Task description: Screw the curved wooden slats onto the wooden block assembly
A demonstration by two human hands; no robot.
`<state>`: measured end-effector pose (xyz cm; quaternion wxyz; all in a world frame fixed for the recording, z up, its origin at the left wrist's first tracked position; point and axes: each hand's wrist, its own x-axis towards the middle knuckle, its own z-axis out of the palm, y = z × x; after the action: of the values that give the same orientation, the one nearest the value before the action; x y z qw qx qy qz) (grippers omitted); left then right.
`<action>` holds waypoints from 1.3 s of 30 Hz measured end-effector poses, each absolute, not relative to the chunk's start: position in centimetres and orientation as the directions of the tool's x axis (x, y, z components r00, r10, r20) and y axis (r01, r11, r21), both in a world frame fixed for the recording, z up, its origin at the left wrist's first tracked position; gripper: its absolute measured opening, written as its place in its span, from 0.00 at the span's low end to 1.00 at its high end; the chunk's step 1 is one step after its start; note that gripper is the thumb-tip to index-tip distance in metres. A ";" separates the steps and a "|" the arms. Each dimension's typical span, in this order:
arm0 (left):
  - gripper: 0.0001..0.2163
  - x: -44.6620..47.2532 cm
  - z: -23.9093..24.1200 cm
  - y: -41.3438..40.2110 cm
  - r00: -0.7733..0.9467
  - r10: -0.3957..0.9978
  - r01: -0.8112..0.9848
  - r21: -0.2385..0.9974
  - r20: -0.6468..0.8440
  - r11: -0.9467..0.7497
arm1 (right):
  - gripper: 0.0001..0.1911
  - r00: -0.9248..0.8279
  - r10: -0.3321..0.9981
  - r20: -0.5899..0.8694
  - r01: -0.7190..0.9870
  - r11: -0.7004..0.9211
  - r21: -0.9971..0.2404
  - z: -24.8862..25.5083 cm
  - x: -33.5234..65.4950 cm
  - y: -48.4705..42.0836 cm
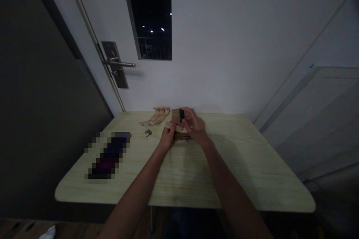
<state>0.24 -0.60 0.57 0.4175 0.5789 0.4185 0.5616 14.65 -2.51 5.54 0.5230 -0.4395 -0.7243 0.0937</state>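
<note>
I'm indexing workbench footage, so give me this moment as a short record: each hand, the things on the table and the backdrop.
Left hand: fingers on a pale piece
Right hand: holding a black item, type unclear
At the hands: brown block, partly covered by them
Left of left hand: small metal pieces, loose
Beyond the metal pieces: pale curved strips
Surface: light wood-grain table
Backdrop: white door with lever handle and dark window

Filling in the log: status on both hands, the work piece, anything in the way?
Left hand holding pale piece at brown object. Right hand on black-handled tool. Small metal pieces, pale strips off left, clear of both hands.
</note>
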 end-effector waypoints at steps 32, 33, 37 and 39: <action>0.19 0.3 0.5 -0.5 0.023 0.949 0.020 0.949 0.315 -0.316 | 0.19 -0.069 0.775 0.629 0.464 0.583 -0.667 5.6 14.9 -2.3; 0.19 0.3 0.4 -0.5 0.029 0.945 0.018 0.946 0.325 -0.325 | 0.20 -0.069 0.777 0.626 0.461 0.581 -0.671 5.6 15.0 -2.3; 0.18 0.3 0.3 -0.4 0.025 0.939 0.033 0.938 0.344 -0.345 | 0.21 -0.051 0.784 0.619 0.494 0.559 -0.666 5.4 15.0 -2.0; 0.18 0.3 0.4 -0.5 0.029 0.938 0.029 0.938 0.345 -0.346 | 0.22 -0.039 0.786 0.617 0.522 0.543 -0.658 5.4 14.9 -1.9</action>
<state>0.29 -0.49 0.39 0.4019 0.5943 0.4069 0.5654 14.88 -1.93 5.37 0.5177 -0.4608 -0.7094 0.1277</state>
